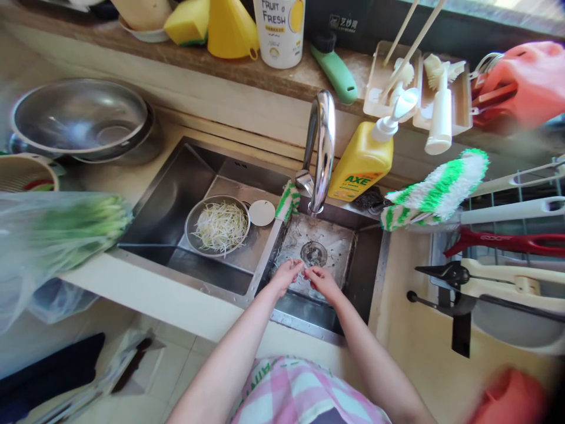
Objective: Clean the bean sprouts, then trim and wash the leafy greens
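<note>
Above the right sink basin (362,265), my left hand (288,275) and my right hand (321,280) are held close together with fingers pinched. Whatever lies between the fingertips is too small to make out. Behind them is the round drain (313,253) in the basin floor. In the left basin, a metal bowl (190,234) holds white bean sprouts (222,227), with a round white disc (262,213) beside it. The chrome faucet (325,147) arches over the right basin. A green and white striped cloth (288,201) hangs on the divider.
Behind the sink stands a yellow AXE bottle (362,162). Metal bowls (79,118) and a plastic bag of green vegetables (75,229) are at left. Scissors (498,280), a knife and a striped glove-like cloth (441,188) crowd the right side.
</note>
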Action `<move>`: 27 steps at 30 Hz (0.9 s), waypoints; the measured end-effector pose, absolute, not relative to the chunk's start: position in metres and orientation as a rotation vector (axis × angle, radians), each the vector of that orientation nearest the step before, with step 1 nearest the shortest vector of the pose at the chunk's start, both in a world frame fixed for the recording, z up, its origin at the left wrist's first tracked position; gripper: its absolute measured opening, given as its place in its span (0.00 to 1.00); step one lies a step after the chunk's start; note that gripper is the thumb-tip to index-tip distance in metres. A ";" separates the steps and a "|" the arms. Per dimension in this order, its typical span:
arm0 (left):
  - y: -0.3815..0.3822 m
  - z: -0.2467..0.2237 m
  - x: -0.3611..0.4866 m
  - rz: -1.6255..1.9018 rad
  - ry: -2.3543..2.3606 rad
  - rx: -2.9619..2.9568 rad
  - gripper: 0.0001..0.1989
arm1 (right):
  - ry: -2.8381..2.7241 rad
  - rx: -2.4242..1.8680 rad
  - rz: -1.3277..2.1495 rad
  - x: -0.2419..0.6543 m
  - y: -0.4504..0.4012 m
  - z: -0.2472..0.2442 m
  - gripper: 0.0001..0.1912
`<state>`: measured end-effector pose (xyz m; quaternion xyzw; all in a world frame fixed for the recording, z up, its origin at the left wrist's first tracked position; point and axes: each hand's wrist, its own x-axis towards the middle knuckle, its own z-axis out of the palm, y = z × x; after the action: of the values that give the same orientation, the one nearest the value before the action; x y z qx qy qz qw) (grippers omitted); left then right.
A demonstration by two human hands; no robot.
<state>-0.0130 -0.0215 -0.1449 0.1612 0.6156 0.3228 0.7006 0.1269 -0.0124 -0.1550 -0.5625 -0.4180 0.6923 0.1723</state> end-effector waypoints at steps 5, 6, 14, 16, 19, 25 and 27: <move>-0.021 -0.136 -0.012 0.783 1.279 0.286 0.21 | -1.053 -1.511 2.090 0.124 -0.018 -0.133 0.20; -0.020 -0.134 -0.013 0.822 1.287 0.252 0.22 | -1.014 -1.510 2.109 0.126 -0.018 -0.130 0.20; -0.016 -0.120 -0.018 0.887 1.439 0.396 0.18 | -0.935 -1.525 2.004 0.135 -0.023 -0.117 0.21; -0.017 -0.118 -0.017 0.879 1.450 0.472 0.16 | -1.009 -1.517 1.945 0.134 -0.023 -0.117 0.19; -0.019 -0.115 -0.013 0.888 1.451 0.532 0.13 | -1.162 -1.504 1.894 0.132 -0.025 -0.121 0.16; -0.021 -0.113 -0.003 0.901 1.513 0.545 0.14 | -1.442 -1.640 1.590 0.128 -0.030 -0.132 0.08; -0.021 -0.114 0.000 0.944 1.547 0.530 0.14 | -1.445 -1.726 1.485 0.127 -0.032 -0.134 0.07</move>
<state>-0.0002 -0.0208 -0.1143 0.2273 0.6636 0.4051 0.5864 0.1269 -0.0317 -0.1339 -0.6243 -0.5225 0.5372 0.2205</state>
